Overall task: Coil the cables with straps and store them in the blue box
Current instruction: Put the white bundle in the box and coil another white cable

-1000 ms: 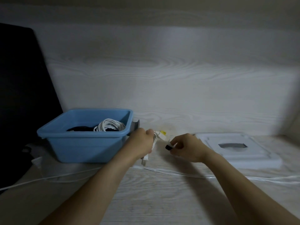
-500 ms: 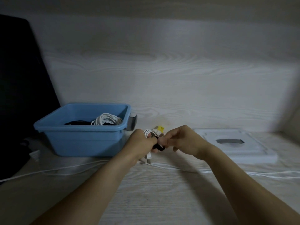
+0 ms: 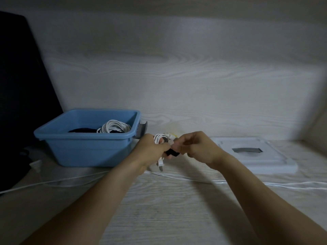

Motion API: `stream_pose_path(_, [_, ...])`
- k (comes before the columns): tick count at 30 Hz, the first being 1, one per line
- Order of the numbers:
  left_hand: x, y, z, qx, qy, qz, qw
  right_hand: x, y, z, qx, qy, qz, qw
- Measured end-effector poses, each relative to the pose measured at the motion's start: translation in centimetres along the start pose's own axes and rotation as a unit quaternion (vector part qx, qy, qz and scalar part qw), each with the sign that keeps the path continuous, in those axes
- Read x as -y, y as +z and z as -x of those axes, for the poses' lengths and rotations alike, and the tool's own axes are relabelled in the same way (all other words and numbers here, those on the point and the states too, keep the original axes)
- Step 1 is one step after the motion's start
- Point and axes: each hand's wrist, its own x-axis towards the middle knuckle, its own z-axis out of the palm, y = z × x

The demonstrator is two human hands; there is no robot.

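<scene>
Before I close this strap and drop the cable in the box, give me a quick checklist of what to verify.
1. Small white cable coil gripped by left hand: ok.
2. Black fabric strap pinched by right hand: ok.
3. Strap fully wrapped and fastened round the coil: cannot tell, fingers hide it.
4. White plug end tucked in: not ok, it dangles below the left hand.
5. Blue plastic box has room: ok, one larger white cable bundle inside.

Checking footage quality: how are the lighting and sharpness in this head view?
Head view: dim, with forearm shadows on the table; wide-angle bending at the edges; left hand, right hand and black strap slightly soft.
</scene>
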Motion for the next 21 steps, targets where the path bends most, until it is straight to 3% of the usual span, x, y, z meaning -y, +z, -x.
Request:
stream_pose_path(7, [0.2,-0.4,-0.5,-0.014,0.006,-0.043,0.999,0.3,0.5,-0.8,-0.093,0.063,-0.106,0.988])
stream_pose_path(11, [1.0,-0.8,-0.8,-0.029,0.002,-0.092,0.995,0.4,-0.6,-1.5,-0.219,0.086,-0.276,0.932])
stream_pose_path(16, [1.1,-0.6,-1.0,-0.001,-0.018,-0.066,0.998,-1.1,-2.3,-1.0,-0.2,0.081,-0.094,0.972])
stream_pose_path(21, [0.7,-0.2,-0.6,0.01,0.0,-0.047,0.999,-0.8,-1.3,-0.1,-0.015,0.158,0.101,0.982])
